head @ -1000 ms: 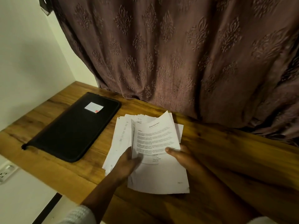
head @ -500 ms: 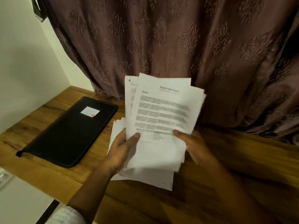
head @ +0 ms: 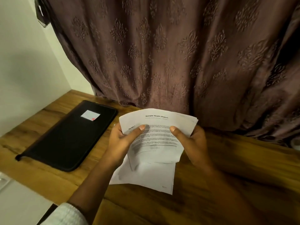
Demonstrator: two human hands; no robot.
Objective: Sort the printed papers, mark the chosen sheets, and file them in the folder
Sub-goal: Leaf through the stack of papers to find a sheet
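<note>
Sorting underway: the left hand [head: 121,140] and right hand [head: 193,142] pinch a sheaf of white printed papers [head: 155,140] above the wooden table [head: 235,159], thumbs on top. The black zip folder [head: 68,137] lies closed at left; marking and filing seemingly remain.

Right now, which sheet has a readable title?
The front sheet, headed Sample Health Report; the sheets behind it show only edges and near-blank lower parts.

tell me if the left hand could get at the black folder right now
Probably yes: the black folder lies flat on the table just left of the left hand, with nothing between them. But that hand grips the papers, so it must let go first.
</note>
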